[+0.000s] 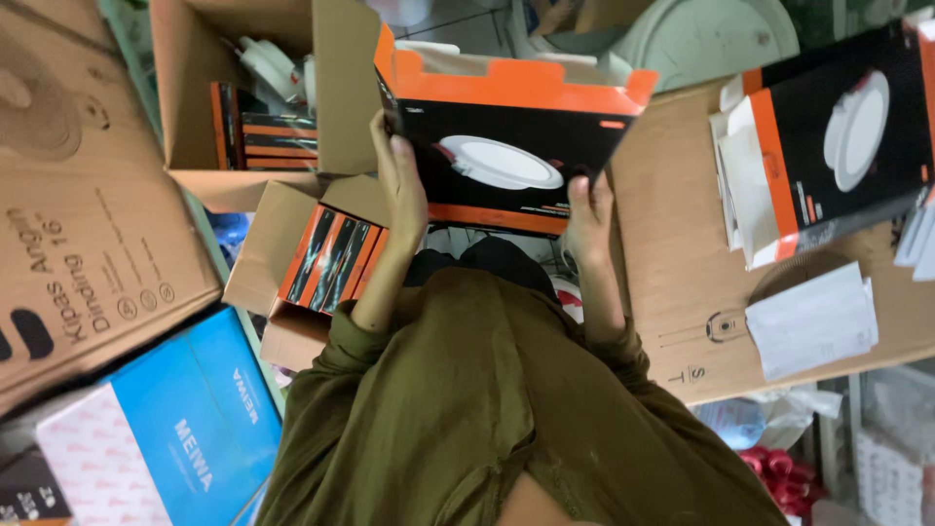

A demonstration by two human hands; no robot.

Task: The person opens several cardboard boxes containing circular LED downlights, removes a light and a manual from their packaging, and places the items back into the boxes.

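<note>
I hold a flat black and orange box [506, 136] between both hands, with its orange top flaps open. A round white ceiling lamp is pictured on its front. My left hand [401, 185] grips the box's left edge and my right hand [587, 212] holds its lower right corner. Both arms wear olive green sleeves [467, 390]. What is inside the box is hidden.
A small open carton [282, 248] at my left holds several matching boxes on edge. Behind it stands a larger open carton [190, 107] with more of them. Another black and orange box [838, 136] and white paper sheets [813, 319] lie on a cardboard surface [682, 253] at right. A blue box [185, 419] lies lower left.
</note>
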